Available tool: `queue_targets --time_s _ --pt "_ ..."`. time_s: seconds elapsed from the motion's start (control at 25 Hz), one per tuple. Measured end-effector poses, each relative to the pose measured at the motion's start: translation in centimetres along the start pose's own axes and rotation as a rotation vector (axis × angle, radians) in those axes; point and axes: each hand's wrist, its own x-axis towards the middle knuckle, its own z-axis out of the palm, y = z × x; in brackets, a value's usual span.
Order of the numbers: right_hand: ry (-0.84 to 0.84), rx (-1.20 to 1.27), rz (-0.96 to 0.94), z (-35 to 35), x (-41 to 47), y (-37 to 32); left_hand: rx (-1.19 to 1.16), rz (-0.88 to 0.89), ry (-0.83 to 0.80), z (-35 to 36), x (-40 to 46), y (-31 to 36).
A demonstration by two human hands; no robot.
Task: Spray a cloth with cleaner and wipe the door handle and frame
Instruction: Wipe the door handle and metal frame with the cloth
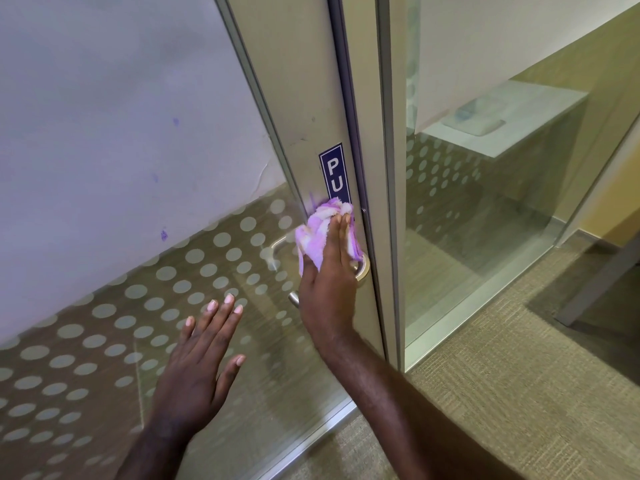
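Frosted, dotted glass fills the door (104, 168) beside its metal frame (301, 98). Right hand (329, 292) presses a purple cloth (322, 233) flat-fingered against the frame — just above the handle (362, 271). Left hand (194, 372) hovers nearby — fingers spread, empty.

Head view only: worn high, angled forward-down, close on door frame (308, 98), floor at right.

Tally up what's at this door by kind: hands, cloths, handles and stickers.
Hands: 2, left hand open and empty, right hand pressing the cloth
Cloths: 1, purple and white cloth
Door handles: 1, metal handle
Stickers: 1, blue sticker
Total: 5
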Motion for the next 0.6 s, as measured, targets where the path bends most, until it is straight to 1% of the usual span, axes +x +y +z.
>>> queue_targets --time_s 0.08,0.2,0.28,0.36,0.6 --pt "0.075 0.152 0.023 0.2 0.3 -1.1 -0.006 0.006 0.004 0.0 0.0 0.0" --pt "0.182 0.235 -0.082 0.2 1.3 -2.4 -0.001 0.011 0.006 0.0 0.0 -0.1" --pt "0.233 0.196 -0.208 0.3 2.2 -2.5 0.000 0.010 0.007 0.1 0.0 -0.1" --pt "0.247 0.118 -0.305 0.5 2.8 -1.9 -0.001 0.011 0.009 0.2 0.0 -0.2" --pt "0.230 -0.044 -0.440 0.9 2.4 0.3 -0.008 0.011 0.022 0.7 0.0 -0.4"
